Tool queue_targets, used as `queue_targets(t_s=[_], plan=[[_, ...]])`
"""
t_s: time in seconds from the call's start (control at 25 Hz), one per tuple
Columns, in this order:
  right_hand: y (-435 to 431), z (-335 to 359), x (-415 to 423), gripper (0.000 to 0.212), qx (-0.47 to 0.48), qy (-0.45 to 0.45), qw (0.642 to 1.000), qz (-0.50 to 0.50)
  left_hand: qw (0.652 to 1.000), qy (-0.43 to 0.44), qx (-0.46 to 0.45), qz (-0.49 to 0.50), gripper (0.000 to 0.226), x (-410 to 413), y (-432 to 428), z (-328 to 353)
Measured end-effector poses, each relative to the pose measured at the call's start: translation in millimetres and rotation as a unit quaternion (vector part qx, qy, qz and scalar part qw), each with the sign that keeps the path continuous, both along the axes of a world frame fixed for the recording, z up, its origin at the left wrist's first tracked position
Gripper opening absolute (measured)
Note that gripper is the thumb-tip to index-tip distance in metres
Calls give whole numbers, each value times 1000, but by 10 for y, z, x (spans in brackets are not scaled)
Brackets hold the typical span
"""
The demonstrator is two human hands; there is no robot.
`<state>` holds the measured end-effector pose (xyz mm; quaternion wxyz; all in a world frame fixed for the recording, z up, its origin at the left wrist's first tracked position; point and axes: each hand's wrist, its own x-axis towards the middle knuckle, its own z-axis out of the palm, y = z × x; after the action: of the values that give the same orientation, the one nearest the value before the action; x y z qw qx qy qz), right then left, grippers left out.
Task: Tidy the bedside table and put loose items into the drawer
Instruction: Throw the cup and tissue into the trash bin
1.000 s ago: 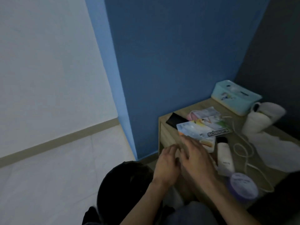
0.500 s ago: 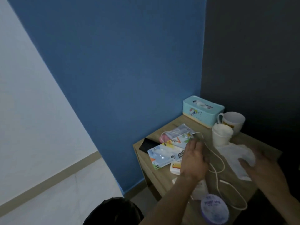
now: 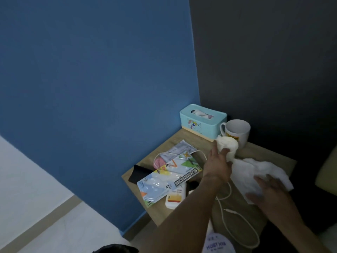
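Note:
The wooden bedside table (image 3: 161,213) is strewn with loose items. My left hand (image 3: 218,166) reaches across it, thumb and fingers closed around a white cup (image 3: 230,145) that stands in front of the mug. Over on the right side, my right hand (image 3: 269,193) lies flat with spread fingers on a crumpled white tissue (image 3: 255,168). A scissors package (image 3: 169,178) lies at the left over a pink item (image 3: 159,161), a black flat object (image 3: 138,173) and a white bottle (image 3: 176,197). A white cable (image 3: 238,219) loops near the front. No drawer shows.
A teal tissue box (image 3: 203,123) and a white mug (image 3: 237,131) stand at the back against the walls. A purple-lidded jar (image 3: 218,243) sits at the front edge under my left arm. Blue wall on the left, dark wall behind, pale floor below left.
My view has swung right and closed in on the table. My left hand moved from the cable and package to the white cup and closed on it. My right hand slid further onto the tissue.

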<state>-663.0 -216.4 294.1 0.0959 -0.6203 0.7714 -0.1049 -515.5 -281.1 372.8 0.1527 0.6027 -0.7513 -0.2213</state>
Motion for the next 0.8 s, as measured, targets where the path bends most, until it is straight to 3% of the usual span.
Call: queue_targets(t_s=[0.2,0.36,0.44,0.64,0.8], plan=[[-80,5,15,79,-63,-4,998,-9,999,19,-14,32,35,-8,-31,-92],[-82,65,40,23,-75,-42,994,69,997,39,-35,61,29,46,27,-123],[-21,178,85,9,-97,-81,990,56,995,57,-45,65,29,113,90,-78],[23,609,383,20,-216,-138,963,79,977,135,-119,114,23,527,426,232],[5,1050,1152,14,-311,-170,918,176,941,181,-197,207,15,1348,872,496]])
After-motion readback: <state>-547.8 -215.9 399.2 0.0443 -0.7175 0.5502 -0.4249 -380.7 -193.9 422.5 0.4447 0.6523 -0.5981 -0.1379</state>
